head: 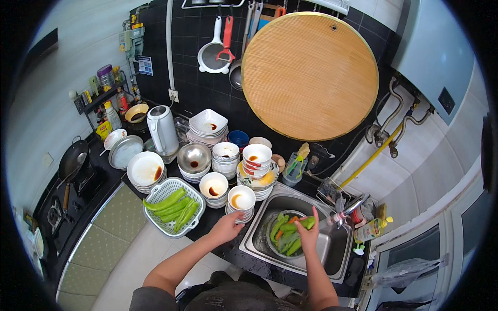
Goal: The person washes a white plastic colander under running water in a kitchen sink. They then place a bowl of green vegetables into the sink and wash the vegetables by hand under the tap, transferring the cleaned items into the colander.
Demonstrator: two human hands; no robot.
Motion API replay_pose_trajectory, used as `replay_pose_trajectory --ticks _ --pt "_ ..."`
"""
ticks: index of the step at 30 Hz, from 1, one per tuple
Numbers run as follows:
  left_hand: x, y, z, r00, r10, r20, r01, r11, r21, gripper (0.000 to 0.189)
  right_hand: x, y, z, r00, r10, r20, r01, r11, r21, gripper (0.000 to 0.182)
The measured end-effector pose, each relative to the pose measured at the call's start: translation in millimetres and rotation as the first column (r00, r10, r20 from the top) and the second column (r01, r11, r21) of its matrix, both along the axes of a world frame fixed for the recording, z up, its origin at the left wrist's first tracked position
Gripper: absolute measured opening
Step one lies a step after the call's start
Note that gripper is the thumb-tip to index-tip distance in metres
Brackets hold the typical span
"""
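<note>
My right hand [309, 235] holds a green pepper [308, 222] over the steel sink [325, 248], with one finger pointing up. Beneath it, a round metal bowl [271, 241] sits in the left part of the sink, holding several green peppers [281, 229] and some orange pieces [278, 235]. My left hand [225, 229] is beside a stack of small saucers [246, 218] topped by a white bowl [242, 198]; its fingertips overlap the saucer rims, and whether they touch is unclear. Left of that hand, a white plastic basket [197, 217] contains several long green peppers [171, 208].
Stacked bowls and plates [258, 171], some stained with brown sauce, crowd the counter behind my left hand. The faucet [350, 210] reaches over the sink's right side. A yellow-capped bottle [371, 230] stands right of the sink. An electric kettle [161, 130] and a wok [74, 159] are leftward.
</note>
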State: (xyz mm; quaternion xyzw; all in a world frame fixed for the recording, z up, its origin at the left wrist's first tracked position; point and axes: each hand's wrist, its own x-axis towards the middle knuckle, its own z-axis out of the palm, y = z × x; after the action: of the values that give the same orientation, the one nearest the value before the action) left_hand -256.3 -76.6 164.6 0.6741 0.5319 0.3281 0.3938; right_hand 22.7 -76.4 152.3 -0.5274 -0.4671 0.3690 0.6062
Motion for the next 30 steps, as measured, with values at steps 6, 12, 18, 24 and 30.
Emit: replay_pose_trajectory --ticks 6,12,18,24,30 --pt "-29 -10 2 0.999 0.028 0.037 -0.028 1.000 -0.009 0.028 -14 -11 25 0.967 -0.159 0.201 0.108 0.964 0.245 0.023" --pt "-47 -8 -6 0.995 0.031 0.095 -0.034 0.999 0.039 0.023 6 -14 -40 0.699 -0.106 0.707 0.123 0.992 0.027 0.020" --pt "-69 -16 -19 0.990 0.125 0.061 -0.125 0.992 -0.012 0.022 -6 4 -43 0.772 -0.221 0.596 0.136 0.973 0.185 0.025" --pt "-94 -22 -35 0.980 0.194 0.051 -0.196 0.980 0.040 0.021 -21 -16 -25 0.744 -0.277 0.608 0.146 0.955 0.257 0.024" --pt "-102 -34 -31 0.985 0.172 0.035 -0.173 0.985 0.029 0.022 -34 -25 -19 0.652 -0.120 0.748 0.149 0.988 0.028 0.024"
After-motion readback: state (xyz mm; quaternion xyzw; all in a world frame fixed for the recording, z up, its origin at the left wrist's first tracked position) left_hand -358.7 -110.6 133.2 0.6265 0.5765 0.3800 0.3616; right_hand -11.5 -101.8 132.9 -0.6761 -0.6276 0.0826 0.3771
